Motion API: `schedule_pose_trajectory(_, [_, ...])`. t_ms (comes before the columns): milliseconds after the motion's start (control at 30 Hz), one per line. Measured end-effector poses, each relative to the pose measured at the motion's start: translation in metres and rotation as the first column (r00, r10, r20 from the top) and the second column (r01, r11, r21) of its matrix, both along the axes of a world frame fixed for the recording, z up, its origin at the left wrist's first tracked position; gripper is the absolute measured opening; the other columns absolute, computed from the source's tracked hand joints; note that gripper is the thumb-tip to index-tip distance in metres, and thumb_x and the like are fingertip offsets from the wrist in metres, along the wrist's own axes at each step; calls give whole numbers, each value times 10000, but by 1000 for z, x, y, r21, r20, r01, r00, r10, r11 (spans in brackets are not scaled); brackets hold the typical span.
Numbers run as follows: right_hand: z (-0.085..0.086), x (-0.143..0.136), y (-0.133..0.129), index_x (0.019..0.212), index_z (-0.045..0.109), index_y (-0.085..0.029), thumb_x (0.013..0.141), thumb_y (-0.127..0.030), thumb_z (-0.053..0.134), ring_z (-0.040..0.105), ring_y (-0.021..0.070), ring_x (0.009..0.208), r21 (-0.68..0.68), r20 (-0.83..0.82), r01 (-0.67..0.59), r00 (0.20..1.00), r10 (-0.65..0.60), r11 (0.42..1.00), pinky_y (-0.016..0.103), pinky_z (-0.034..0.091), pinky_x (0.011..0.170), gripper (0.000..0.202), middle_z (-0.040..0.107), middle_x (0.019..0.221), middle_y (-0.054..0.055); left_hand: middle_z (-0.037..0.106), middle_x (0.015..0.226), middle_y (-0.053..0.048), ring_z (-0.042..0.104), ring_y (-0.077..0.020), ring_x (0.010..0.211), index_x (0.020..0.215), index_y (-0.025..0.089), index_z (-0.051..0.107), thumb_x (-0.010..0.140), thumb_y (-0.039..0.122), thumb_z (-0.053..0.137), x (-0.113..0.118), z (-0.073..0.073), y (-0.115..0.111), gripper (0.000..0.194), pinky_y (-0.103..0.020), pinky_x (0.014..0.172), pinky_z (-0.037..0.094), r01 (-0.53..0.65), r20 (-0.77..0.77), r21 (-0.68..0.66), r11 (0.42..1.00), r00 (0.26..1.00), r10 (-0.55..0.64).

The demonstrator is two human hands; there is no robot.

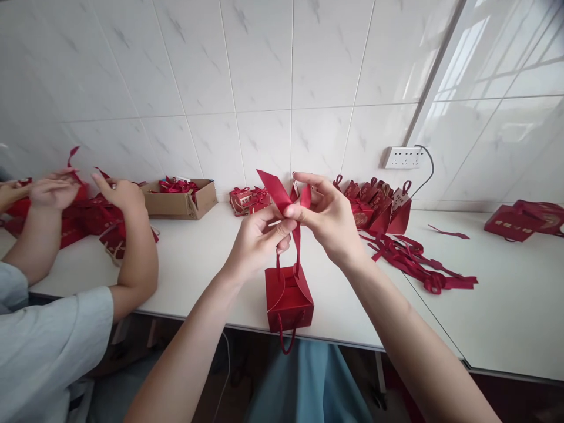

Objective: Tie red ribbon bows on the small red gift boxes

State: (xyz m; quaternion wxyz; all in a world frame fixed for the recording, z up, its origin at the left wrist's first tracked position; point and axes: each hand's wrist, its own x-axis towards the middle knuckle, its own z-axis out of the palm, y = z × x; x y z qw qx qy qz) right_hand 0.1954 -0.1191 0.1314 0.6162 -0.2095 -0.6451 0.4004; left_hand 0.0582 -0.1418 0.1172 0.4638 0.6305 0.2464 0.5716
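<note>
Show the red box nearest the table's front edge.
The box below the left hand and right hand, its ribbon rising to them; the other boxes sit farther back.

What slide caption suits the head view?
Left hand and right hand hold a red ribbon above a red box.

The left hand (261,236) and right hand (331,218) pinch a ribbon (272,187) running down to a box (287,294) at the worktop's (352,317) front edge. A carton (174,207) stands near the back edge; a co-worker's arm (140,252) crosses the front edge.
</note>
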Motion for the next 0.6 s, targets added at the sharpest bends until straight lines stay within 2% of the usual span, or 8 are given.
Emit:
schedule_pose_trajectory(100, [-3,4,0,1144,556,-237,613,-429,806,663,167,694,-42,-76,38,996,-41,998,331,565,705,619,646,689,-44,499,620,39,435,-39,458,807,174,629,775,324,678,0,-2,4,160,-179,426,346,-28,73,-48,998,997,31])
schedule_pose_trajectory(167, [-7,6,-5,1085,592,-234,625,-390,810,681,173,723,-30,-113,99,988,-101,995,329,572,722,533,689,722,-28,540,678,25,449,-34,487,822,174,641,773,306,680,0,-3,7,146,-166,441,356,-45,150,-83,995,987,58])
schedule_pose_trajectory(233, [-12,9,-12,992,627,-229,660,-344,798,693,177,735,14,-95,111,989,-109,994,327,572,736,390,711,726,-18,573,721,12,468,-34,518,810,168,647,758,294,696,0,-4,10,145,-158,469,380,-60,207,-99,993,975,80])
schedule_pose_trajectory(300, [-17,12,-18,938,643,-222,691,-322,781,700,181,726,83,7,20,1000,-20,996,326,569,733,299,721,715,-12,583,726,8,491,-45,544,771,162,642,743,302,709,-1,-4,12,158,-160,488,403,-71,234,-100,993,968,93])
schedule_pose_trajectory(400, [-24,16,-20,943,646,-213,772,-407,694,695,181,705,131,140,-153,981,135,980,328,560,711,263,718,696,4,562,658,18,502,-65,550,754,171,631,742,324,708,-3,-6,12,172,-169,486,410,-80,198,-76,994,976,94])
schedule_pose_trajectory(500, [-27,18,-11,941,613,-209,796,-462,648,671,171,758,78,114,-127,987,117,989,328,540,737,294,695,749,23,553,633,17,510,-79,572,771,177,630,768,322,685,-6,-7,10,155,-181,509,413,-57,92,12,998,994,56])
schedule_pose_trajectory(533, [-29,17,-7,954,592,-211,769,-453,681,661,170,791,41,120,-145,983,140,989,324,534,743,317,682,788,26,552,636,13,516,-85,583,772,176,629,780,323,672,-7,-7,9,154,-188,521,417,-46,52,55,997,998,43])
schedule_pose_trajectory(600, [-32,14,-1,1002,546,-221,695,-415,756,641,164,802,-59,164,-258,950,264,964,309,529,711,419,647,871,24,555,643,6,524,-95,589,773,174,625,807,328,639,-8,-6,7,158,-205,528,422,-31,-30,142,989,999,35])
